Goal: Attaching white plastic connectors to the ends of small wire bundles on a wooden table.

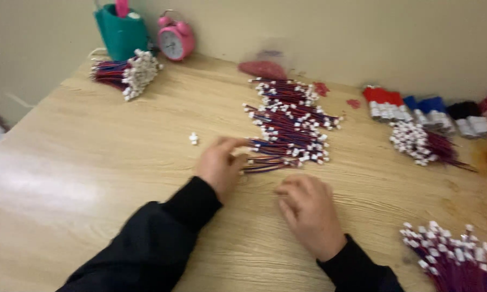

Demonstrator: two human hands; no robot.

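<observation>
The left hand (220, 164) was laid at the near edge of the loose pile of red-blue wire leads (289, 121) mid-table, fingers pinched on a few strands. The right hand (308, 208) was rested flat on the wooden table (92, 162) just beside them, fingers relaxed, nothing gripped. 1 stray white connector (194, 138) was left nearby.

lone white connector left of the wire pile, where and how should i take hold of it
Probably pinch the lone connector across its short sides with fingertips, coming straight down from above. It is small and lies flat on the table, apart from the wire pile, with bare wood all round, so nothing blocks a top approach. The left hand is nearest. The picture is too blurred to show its exact shape.
</observation>
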